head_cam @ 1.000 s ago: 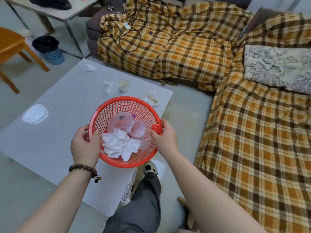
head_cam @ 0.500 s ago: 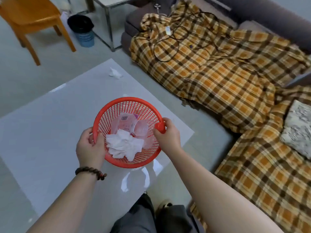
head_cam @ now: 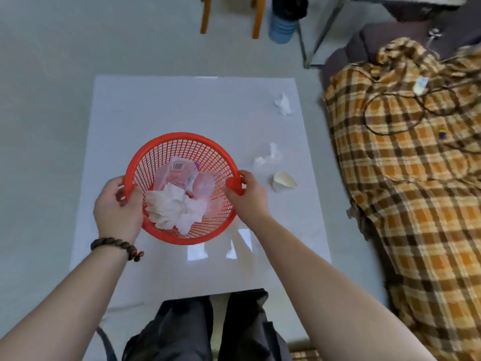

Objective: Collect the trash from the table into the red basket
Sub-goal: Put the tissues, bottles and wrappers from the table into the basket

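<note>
I hold the red basket [head_cam: 182,142] over the white table [head_cam: 161,105], tilted toward me. My left hand [head_cam: 117,207] grips its left rim and my right hand [head_cam: 247,196] grips its right handle. Inside lie crumpled white tissues [head_cam: 174,209], a pink plastic wrapper [head_cam: 177,173] and a clear plastic cup [head_cam: 204,185]. On the table to the right of the basket lie a crushed paper cup [head_cam: 283,181], a crumpled tissue [head_cam: 268,156] and, farther back, another tissue [head_cam: 283,104].
A sofa with an orange plaid cover [head_cam: 406,178] runs along the table's right side, with a black cable [head_cam: 408,110] on it. Beyond the table stand wooden chair legs [head_cam: 256,16], a blue bin [head_cam: 282,24] and a metal table leg [head_cam: 322,32]. My legs [head_cam: 208,329] are at the near edge.
The view has swung around, so the table now lies square ahead and the sofa sits at the right. Both hands keep hold of the basket, and trash at its right has come into sight.
</note>
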`<action>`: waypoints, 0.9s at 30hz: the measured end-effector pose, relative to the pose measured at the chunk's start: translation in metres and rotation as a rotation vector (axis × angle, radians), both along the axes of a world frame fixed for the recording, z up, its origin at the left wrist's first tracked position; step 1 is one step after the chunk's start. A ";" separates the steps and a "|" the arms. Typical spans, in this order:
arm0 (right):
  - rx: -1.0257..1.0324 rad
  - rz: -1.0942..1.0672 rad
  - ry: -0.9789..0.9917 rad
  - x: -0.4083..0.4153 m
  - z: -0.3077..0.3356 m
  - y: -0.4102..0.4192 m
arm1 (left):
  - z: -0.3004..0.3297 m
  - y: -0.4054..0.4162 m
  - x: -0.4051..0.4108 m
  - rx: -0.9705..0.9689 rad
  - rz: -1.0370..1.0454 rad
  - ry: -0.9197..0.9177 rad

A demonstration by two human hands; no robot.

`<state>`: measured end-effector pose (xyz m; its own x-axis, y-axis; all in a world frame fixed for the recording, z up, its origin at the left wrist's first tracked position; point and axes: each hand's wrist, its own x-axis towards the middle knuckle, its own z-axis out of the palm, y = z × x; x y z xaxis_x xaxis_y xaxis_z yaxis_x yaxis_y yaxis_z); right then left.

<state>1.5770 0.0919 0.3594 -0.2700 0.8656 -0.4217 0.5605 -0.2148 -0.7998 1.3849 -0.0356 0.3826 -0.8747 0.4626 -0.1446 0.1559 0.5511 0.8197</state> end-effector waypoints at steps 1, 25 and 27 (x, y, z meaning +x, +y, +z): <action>-0.016 0.074 0.000 0.001 -0.005 0.004 | -0.003 -0.004 0.000 -0.006 0.038 0.004; 0.369 0.827 -0.525 0.012 -0.216 0.023 | -0.065 -0.080 -0.008 -0.096 0.408 0.062; 0.321 0.755 -0.487 0.010 -0.204 0.021 | -0.062 -0.075 -0.008 -0.084 0.412 0.076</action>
<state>1.5873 0.1132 0.1556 -0.6623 0.6286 -0.4077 0.7484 0.5295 -0.3993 1.3767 -0.1106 0.3208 -0.9936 0.0617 -0.0949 -0.0329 0.6446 0.7638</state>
